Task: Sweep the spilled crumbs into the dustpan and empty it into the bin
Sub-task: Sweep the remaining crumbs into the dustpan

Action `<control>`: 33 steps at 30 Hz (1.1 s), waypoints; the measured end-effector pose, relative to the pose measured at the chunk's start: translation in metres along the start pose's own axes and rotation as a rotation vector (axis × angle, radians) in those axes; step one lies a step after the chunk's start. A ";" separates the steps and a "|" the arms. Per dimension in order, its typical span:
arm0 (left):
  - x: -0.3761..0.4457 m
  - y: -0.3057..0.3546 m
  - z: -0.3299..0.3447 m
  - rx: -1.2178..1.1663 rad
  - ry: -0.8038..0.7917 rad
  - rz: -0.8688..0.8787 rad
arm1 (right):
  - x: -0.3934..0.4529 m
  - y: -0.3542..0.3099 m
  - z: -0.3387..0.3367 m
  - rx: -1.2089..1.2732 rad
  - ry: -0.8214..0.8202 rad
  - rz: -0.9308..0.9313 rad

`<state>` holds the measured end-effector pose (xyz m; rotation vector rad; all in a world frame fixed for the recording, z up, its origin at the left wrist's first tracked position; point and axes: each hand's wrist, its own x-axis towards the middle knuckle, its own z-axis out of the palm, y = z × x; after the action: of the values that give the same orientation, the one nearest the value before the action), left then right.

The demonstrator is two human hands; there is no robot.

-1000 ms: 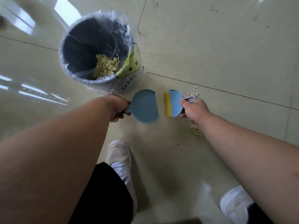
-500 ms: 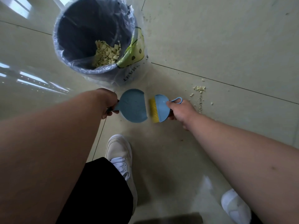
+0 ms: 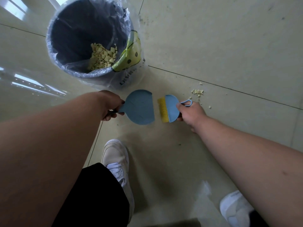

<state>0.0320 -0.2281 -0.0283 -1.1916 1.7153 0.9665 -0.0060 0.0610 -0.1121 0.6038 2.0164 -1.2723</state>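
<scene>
My left hand (image 3: 110,104) grips the handle of a small blue dustpan (image 3: 140,106), held low over the tiled floor with its pan showing no crumbs. My right hand (image 3: 191,113) holds a blue hand brush (image 3: 170,108) by its looped handle, its yellow bristles facing the dustpan's straight edge with a narrow gap between them. A small patch of pale yellow crumbs (image 3: 197,92) lies on the floor just beyond my right hand, with a few loose bits around it. The dark bin (image 3: 78,69), lined with a clear plastic bag, stands beyond the dustpan and holds a heap of crumbs.
A yellow-green wrapper (image 3: 131,54) hangs inside the bin's right rim. My white shoes stand below, the left shoe (image 3: 116,159) under the dustpan and the right shoe (image 3: 234,208) at the lower right. Dark grout lines (image 3: 213,84) cross the glossy tiles.
The crumb patch, earlier mostly hidden by my right hand, now shows beyond it. The brush closed on the dustpan, then drew slightly apart again. Both tools stay in my hands.
</scene>
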 end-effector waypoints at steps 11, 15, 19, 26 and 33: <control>0.009 0.019 0.024 -0.015 -0.021 0.073 | 0.027 0.003 -0.082 0.026 0.188 -0.001; 0.015 0.029 0.033 -0.025 -0.051 0.090 | 0.028 0.005 -0.099 0.061 0.205 0.014; 0.019 0.039 0.041 -0.011 -0.093 0.109 | 0.024 -0.005 -0.110 0.188 0.219 0.024; 0.036 0.063 0.045 0.013 -0.180 0.178 | 0.043 -0.051 -0.139 0.154 0.507 -0.151; 0.038 0.088 0.052 0.050 -0.120 0.327 | 0.057 -0.046 -0.150 -0.420 0.377 -0.437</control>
<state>-0.0502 -0.1705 -0.0703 -0.8173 1.8593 1.1566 -0.1194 0.1804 -0.0822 0.2136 2.7422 -0.9586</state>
